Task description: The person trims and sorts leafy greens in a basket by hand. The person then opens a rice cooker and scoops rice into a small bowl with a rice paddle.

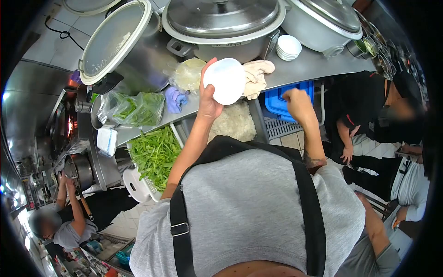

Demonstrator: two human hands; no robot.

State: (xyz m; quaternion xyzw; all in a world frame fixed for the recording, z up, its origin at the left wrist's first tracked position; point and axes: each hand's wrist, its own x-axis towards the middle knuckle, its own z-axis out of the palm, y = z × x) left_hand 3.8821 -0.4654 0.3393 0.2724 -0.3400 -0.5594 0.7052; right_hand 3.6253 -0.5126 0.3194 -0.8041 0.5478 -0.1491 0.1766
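My left hand (211,100) is closed on the rim of a small white bowl (224,81), its thumb over the near edge. The bowl is above the front edge of the steel counter. Below it, a tub of white rice (235,123) shows in front of my body. My right hand (299,104) is over a blue plastic lid or container (279,102), its fingers curled in; whether they hold anything is hidden. A cream cloth (257,76) lies just right of the bowl. Further right on the counter stands a stack of white bowls (289,48).
Large lidded pots (221,27) line the counter (316,69). Left of me are a white basket of cut greens (154,159), a plastic bag of greens (138,108) and a purple cloth (176,99). People stand close on the right (364,111) and further left (76,226).
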